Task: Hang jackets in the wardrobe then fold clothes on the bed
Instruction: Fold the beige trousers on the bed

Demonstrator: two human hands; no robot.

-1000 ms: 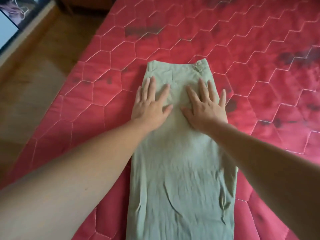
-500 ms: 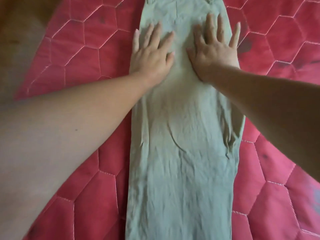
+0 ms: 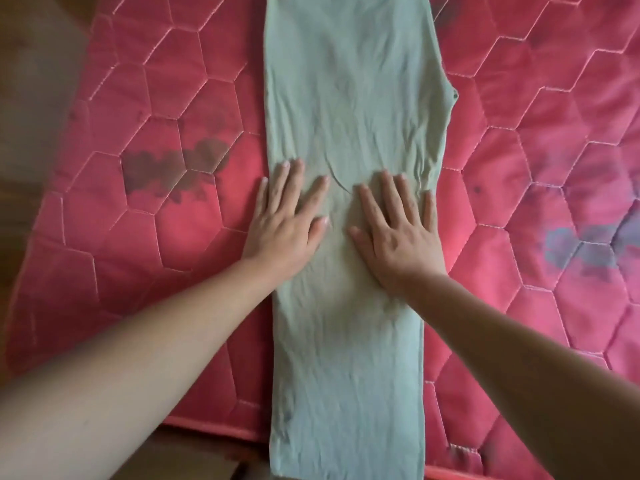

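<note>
A pair of pale green trousers (image 3: 349, 98) lies folded lengthwise in a long strip down the red quilted bed (image 3: 166, 98). Its lower end hangs past the bed's near edge and its waistband is out of frame at the top. My left hand (image 3: 284, 223) lies flat with fingers spread on the strip's left edge, the little finger on the mattress. Beside it, my right hand (image 3: 398, 230) presses flat on the strip's right half. Both hands sit about midway along the visible cloth, and neither grips the fabric.
The mattress carries dark stains at left (image 3: 173, 171) and at right (image 3: 581, 247). Wooden floor (image 3: 31, 98) shows beyond the bed's left edge, and a brown surface (image 3: 194, 459) lies below its near edge.
Both flat hands have slid down the trousers from near the waistband to the mid-leg part. The view has tilted down, so the waistband has left the frame and the bed's near edge appears.
</note>
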